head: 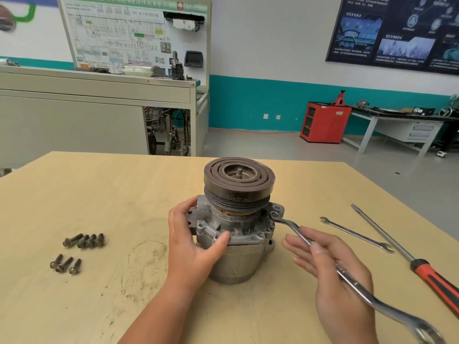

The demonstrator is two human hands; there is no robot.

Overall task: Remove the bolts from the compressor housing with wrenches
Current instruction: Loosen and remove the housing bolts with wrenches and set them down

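Fingers [185,207] and thumb of the left hand [191,242] wrap the compressor housing [238,234], which stands upright on the table [124,194]. At its 3 o'clock flange sits the head of a wrench [352,281], pinched under the right hand's [332,269] thumb. Seven loose bolts [84,240] lie at 9 o'clock, and a second wrench [355,234] and a screwdriver [397,249] at 3 o'clock.

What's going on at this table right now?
A person is unbolting a compressor housing that stands on a wooden table. The left hand grips the housing. The right hand holds a wrench, its far end set on the housing's right flange. Seven loose bolts lie at the left.
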